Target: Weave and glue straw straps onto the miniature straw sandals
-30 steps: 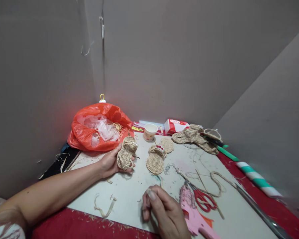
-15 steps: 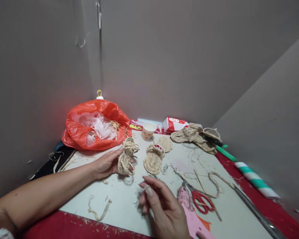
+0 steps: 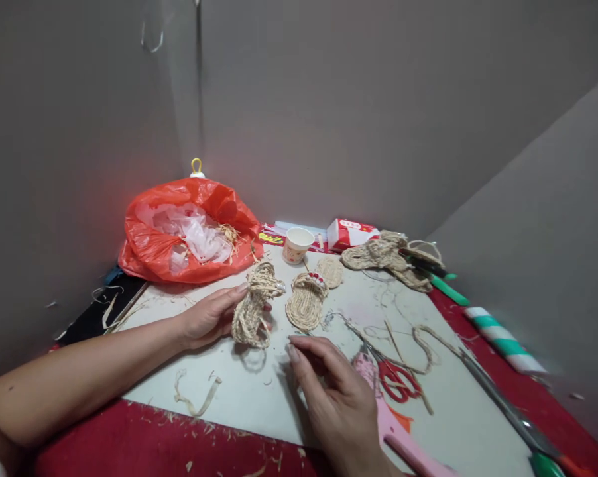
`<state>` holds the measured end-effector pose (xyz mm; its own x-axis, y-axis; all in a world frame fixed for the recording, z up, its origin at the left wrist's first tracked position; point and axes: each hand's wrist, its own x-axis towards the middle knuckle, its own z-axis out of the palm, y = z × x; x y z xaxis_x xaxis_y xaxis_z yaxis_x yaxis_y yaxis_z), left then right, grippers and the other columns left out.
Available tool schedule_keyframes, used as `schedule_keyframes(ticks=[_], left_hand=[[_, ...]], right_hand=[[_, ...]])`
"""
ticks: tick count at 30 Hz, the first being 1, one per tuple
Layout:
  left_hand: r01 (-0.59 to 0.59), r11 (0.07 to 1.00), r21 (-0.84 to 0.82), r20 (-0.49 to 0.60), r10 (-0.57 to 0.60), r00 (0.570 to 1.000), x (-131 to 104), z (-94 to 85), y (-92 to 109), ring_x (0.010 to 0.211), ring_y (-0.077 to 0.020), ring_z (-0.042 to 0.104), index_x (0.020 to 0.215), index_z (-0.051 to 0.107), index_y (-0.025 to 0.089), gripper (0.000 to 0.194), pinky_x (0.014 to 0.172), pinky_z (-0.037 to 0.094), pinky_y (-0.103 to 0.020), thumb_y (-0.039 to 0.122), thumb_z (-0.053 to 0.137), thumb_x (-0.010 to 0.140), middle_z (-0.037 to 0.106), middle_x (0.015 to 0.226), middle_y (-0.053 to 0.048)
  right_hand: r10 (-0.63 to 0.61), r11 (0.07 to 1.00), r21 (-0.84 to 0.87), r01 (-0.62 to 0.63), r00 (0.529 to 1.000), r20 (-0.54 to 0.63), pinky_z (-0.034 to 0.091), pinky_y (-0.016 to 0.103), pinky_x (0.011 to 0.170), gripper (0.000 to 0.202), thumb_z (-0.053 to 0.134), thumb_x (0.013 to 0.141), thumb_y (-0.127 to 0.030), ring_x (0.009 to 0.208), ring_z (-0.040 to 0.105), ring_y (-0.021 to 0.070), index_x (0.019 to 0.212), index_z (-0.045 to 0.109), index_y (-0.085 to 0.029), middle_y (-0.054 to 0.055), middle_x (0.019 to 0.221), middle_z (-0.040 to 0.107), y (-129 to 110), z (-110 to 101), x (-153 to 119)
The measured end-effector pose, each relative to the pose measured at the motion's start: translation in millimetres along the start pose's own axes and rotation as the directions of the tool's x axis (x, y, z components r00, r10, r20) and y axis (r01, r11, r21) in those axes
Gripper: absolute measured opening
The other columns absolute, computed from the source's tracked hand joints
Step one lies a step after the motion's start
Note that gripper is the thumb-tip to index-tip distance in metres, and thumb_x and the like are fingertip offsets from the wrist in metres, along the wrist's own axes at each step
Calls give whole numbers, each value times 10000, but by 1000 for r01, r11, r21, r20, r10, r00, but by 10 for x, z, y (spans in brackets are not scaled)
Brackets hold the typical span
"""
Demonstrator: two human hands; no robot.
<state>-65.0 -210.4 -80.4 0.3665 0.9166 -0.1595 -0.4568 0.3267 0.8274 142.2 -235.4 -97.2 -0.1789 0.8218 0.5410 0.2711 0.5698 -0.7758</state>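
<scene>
In my left hand [image 3: 214,321] is a small braided straw slipper [image 3: 252,315], held upright above the white board, with shiny pale beads at its right edge. The fingers behind it are partly hidden. My right hand [image 3: 331,391] hovers to the right and nearer to me, with thumb and forefinger pinched together. Anything between those fingertips is too small to make out. Just beyond it lies another straw slipper [image 3: 305,308] with red beads across its strap. A flat woven straw oval [image 3: 330,271] rests behind that one.
A red plastic bag [image 3: 144,255] fills the back left, and a paper cup [image 3: 297,246] stands at the back. More straw slippers [image 3: 378,255] are piled at the back right. Red-handled scissors [image 3: 397,381], a pink-handled tool [image 3: 403,440] and straw cord [image 3: 428,344] lie at right.
My right hand has drawn its thumb and forefinger closer together and turned slightly. The left hand still holds the slipper, now tilted a little differently. The whole view has shifted slightly.
</scene>
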Motion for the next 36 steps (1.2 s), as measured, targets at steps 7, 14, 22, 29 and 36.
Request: schedule_keyframes(ticks=[7, 14, 22, 29, 36], left_hand=[[-1, 996, -91, -75, -6, 997, -76, 217, -42, 692, -196, 682, 998, 642, 109, 356, 609, 544, -287, 429, 558, 867, 722, 790, -111], [-32, 999, 6, -192, 32, 981, -97, 230, -82, 650, -191, 655, 936, 672, 114, 375, 620, 509, -279, 466, 607, 826, 715, 728, -85], [-28, 985, 168, -152, 54, 987, -153, 241, -153, 627, -153, 603, 888, 691, 99, 414, 648, 477, -266, 480, 530, 879, 693, 725, -69], [-107, 970, 216, -66, 124, 990, -191, 342, -142, 769, -165, 589, 1013, 674, 129, 372, 772, 433, -274, 443, 505, 907, 672, 823, -54], [-158, 964, 215, -59, 175, 983, -227, 378, -189, 875, -198, 597, 1078, 655, 147, 364, 843, 426, -303, 434, 527, 895, 673, 953, -74]], right_hand=[[-263, 956, -103, 276, 957, 120, 546, 281, 682, 253, 546, 877, -102, 803, 654, 172, 1109, 595, -189, 71, 926, 678, 17, -28, 102], [-382, 849, -293, 440, 894, 235, 548, 345, 682, 245, 544, 889, -128, 803, 657, 222, 1134, 555, -143, 104, 904, 697, -101, -22, 15], [-476, 705, -367, 607, 788, 390, 544, 336, 668, 228, 446, 879, -33, 747, 670, 225, 989, 629, -115, 114, 881, 730, -40, 16, -1], [-339, 877, -258, 406, 902, 265, 498, 262, 574, 189, 441, 881, -87, 595, 621, 162, 970, 593, -156, 41, 698, 677, -62, 80, -5], [-134, 971, -164, 175, 962, 237, 426, 229, 507, 160, 489, 889, -144, 530, 580, 132, 824, 620, -210, -4, 612, 619, -79, 133, -44]])
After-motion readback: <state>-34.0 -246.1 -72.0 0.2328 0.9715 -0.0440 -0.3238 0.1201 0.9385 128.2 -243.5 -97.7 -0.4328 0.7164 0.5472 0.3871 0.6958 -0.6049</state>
